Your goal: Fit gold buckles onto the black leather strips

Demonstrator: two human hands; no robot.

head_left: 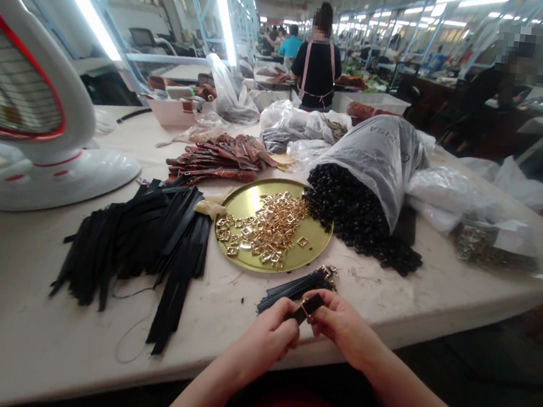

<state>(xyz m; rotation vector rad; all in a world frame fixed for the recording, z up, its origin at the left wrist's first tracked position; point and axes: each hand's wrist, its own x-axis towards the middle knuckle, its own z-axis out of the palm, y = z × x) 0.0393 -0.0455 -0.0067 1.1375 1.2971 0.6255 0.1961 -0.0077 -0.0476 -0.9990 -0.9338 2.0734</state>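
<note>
My left hand (270, 335) and my right hand (340, 323) meet at the table's near edge, both pinched on a short black strap (299, 312) with a small gold buckle (308, 304) on it. Just beyond them lies a small bundle of black straps fitted with gold buckles (297, 286). A round gold tray (302, 245) holds several loose gold buckles (268, 228). A pile of plain black straps (140, 241) lies to the left.
A grey plastic bag (379, 157) spills small black pieces (362, 223) to the right of the tray. A white fan (31, 111) stands far left. Reddish-brown leather pieces (222, 157) and more bags lie behind. A person in an apron (319, 65) stands at the back.
</note>
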